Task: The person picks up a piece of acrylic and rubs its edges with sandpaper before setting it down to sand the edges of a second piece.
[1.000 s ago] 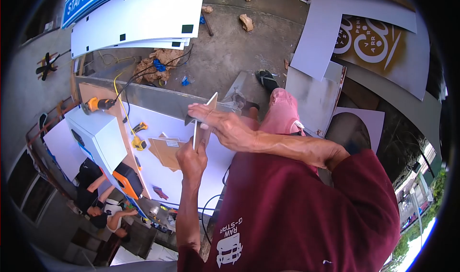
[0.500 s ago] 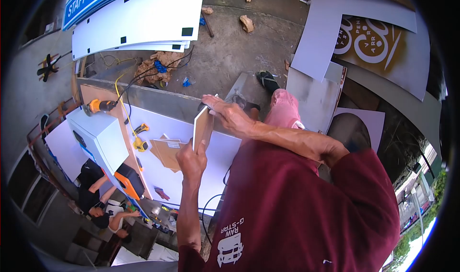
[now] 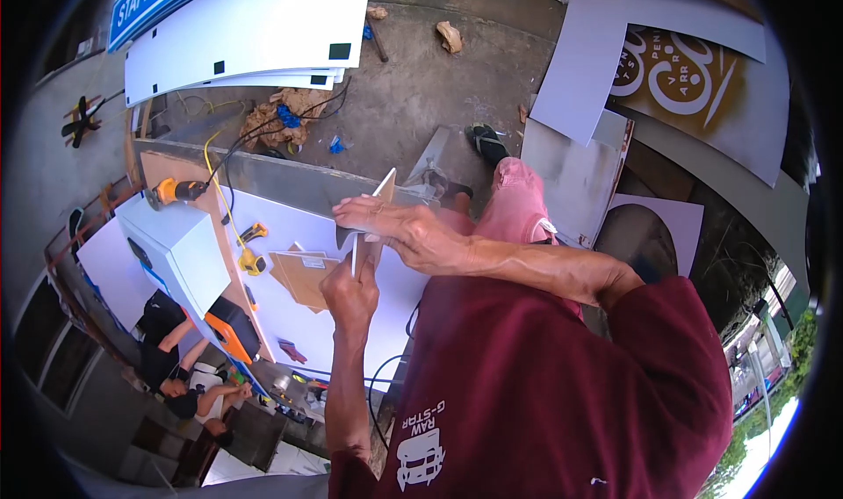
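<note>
My left hand point(image 3: 349, 295) grips the lower part of a thin board point(image 3: 386, 185) that stands on edge, its pale narrow edge facing up. My right hand point(image 3: 399, 231) lies across the middle of the board, fingers pressed together and pointing left. A dark grey flat piece point(image 3: 345, 235) shows under its fingertips; what it is cannot be made out. The board's top end sticks out beyond my right hand. Both hands are over the white sheet point(image 3: 303, 336) on the bench, close together.
Brown pieces point(image 3: 303, 279), a yellow tool point(image 3: 252, 262) and an orange-black power tool point(image 3: 176, 191) are on the bench. White panels point(image 3: 263, 33) stand beyond. Cables run across the bench's rim point(image 3: 263, 167). Two people point(image 3: 189, 385) are at lower left. A sandal point(image 3: 486, 143) shows on the floor.
My right hand has slid down and left along the board, from its top end to the middle, uncovering the top end. My left hand still grips the lower part.
</note>
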`<state>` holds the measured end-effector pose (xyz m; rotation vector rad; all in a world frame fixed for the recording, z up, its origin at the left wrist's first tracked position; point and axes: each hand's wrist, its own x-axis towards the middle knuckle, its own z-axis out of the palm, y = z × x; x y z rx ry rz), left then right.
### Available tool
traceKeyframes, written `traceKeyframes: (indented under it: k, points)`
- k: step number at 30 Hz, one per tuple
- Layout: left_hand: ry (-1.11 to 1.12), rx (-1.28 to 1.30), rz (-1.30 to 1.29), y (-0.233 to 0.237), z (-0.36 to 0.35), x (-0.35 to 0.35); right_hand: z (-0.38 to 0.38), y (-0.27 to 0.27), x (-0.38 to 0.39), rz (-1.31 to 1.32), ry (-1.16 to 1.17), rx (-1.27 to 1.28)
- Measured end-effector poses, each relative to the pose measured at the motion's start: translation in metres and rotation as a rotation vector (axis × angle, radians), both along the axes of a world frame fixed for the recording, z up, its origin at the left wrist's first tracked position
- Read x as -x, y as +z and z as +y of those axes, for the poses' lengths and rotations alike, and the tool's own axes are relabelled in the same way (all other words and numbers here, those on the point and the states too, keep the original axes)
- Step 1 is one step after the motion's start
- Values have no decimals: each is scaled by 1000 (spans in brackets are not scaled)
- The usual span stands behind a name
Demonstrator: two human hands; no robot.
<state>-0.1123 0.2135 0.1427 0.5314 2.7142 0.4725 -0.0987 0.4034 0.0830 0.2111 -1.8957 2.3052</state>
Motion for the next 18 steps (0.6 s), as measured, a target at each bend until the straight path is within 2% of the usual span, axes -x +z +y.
traceKeyframes:
  k: [2, 3, 6, 9, 10, 11, 14, 15, 18]
  points:
    - [12, -1, 23, 0, 2, 5, -1, -38, 5, -27, 41, 33]
    - [14, -3, 28, -1, 4, 8, -6, -63, 8, -112, 44, -67]
    - [13, -8, 17, 1, 7, 9, -5, -76, 8, -210, 46, -95]
    - [-14, 22, 11, 3, 5, -1, 5, -6, 1, -62, 5, -9]
    - [-17, 22, 25, -1, 6, 0, 8, 3, 4, 19, -11, 13]
    - [-22, 31, 30, 2, 4, -2, 4, -9, 2, 17, -9, 29]
    - [-9, 2, 31, 2, 5, -1, -1, -77, 7, -239, 126, -43]
    - [-7, 23, 18, 8, 1, -5, 9, -65, 10, -392, 212, 25]
    - [-4, 28, 21, 4, 4, -2, -2, -18, -2, -74, 3, -17]
